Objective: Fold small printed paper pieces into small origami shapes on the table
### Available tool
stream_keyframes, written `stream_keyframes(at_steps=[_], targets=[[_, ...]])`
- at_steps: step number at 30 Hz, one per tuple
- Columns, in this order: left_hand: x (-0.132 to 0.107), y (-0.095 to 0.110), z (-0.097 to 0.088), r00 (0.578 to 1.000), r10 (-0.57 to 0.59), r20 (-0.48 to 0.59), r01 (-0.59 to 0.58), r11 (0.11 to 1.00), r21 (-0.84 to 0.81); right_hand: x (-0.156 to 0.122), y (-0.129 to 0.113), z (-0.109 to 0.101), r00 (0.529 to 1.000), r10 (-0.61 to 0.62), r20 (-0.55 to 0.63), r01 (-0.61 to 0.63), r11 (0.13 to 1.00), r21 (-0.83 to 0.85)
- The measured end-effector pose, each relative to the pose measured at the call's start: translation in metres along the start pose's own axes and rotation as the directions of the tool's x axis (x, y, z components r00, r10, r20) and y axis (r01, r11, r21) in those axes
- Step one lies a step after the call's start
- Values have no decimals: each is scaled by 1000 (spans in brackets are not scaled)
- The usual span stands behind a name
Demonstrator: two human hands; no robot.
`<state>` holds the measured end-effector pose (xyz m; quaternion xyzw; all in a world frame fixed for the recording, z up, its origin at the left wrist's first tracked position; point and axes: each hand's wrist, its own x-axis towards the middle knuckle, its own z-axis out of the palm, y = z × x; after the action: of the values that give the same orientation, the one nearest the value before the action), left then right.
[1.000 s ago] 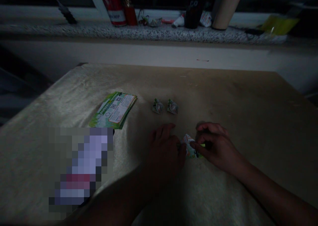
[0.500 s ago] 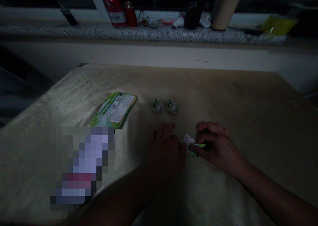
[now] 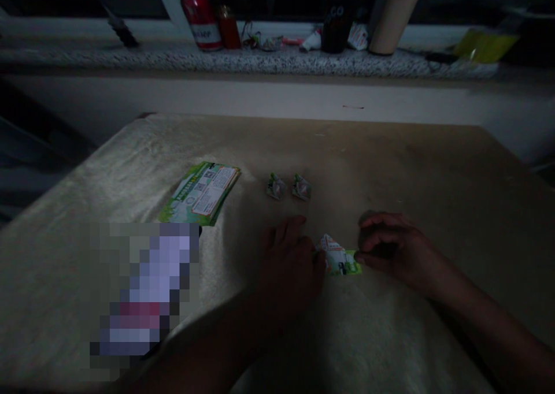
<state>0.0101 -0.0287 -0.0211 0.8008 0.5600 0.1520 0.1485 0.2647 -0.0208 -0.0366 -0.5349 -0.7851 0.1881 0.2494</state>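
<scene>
A small printed green-and-white paper (image 3: 339, 259), partly folded, lies on the tan table (image 3: 416, 168) between my hands. My left hand (image 3: 289, 263) rests on its left edge, fingers curled and pressing it down. My right hand (image 3: 396, 249) pinches the paper's right green corner with thumb and fingers closed. Two small folded paper pieces (image 3: 276, 187) (image 3: 301, 187) sit side by side just beyond my hands. The scene is dim.
A stack of green printed leaflets (image 3: 200, 192) lies to the left. A blurred-out object (image 3: 145, 293) sits at the near left. On the speckled ledge (image 3: 260, 59) behind stand a red can (image 3: 200, 12), a dark bottle (image 3: 336, 15) and a cardboard tube (image 3: 396, 10).
My right hand has drawn to the right, pulling the paper's green corner outward so the piece lies more opened. My left hand has stayed put on it.
</scene>
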Motion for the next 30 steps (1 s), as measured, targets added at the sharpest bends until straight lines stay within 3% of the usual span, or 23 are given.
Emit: stream_keyframes(at_steps=[4, 9, 14, 30], targets=[[0, 1, 1, 1000, 3, -3, -3, 1000, -7, 1, -13, -1, 998, -63, 5, 61, 991, 122], [0, 1, 0, 1000, -6, -3, 6, 1000, -9, 5, -32, 15, 992, -127, 3, 127, 991, 27], [0, 1, 0, 1000, -12, 3, 12, 1000, -15, 5, -34, 26, 998, -61, -26, 59, 996, -70], [3, -8, -9, 1000, -1, 23, 1, 1000, -27, 5, -38, 25, 999, -15, -36, 13, 998, -57]])
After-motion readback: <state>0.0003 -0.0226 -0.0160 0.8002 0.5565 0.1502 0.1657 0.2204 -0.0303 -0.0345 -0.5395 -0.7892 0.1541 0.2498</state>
